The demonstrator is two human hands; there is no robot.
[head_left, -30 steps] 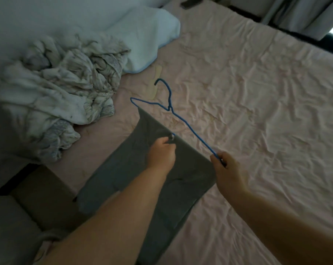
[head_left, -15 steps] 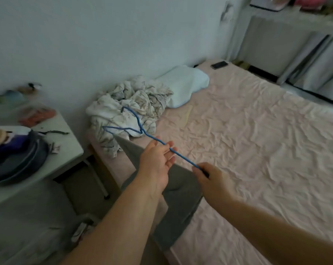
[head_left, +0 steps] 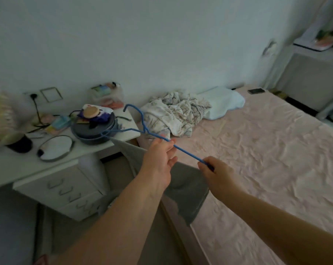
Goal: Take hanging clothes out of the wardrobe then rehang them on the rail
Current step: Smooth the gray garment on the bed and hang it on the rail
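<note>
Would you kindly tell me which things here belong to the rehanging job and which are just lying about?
In the job: blue hanger, grey garment, left hand, right hand.
Lying about: crumpled bedding, pillow, phone, desk.

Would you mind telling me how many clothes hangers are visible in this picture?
1. A blue wire hanger is held over the bed's edge: the right hand grips its near end, the left hand touches its arm, and a grey garment hangs from it. Others may lie out of view.
</note>
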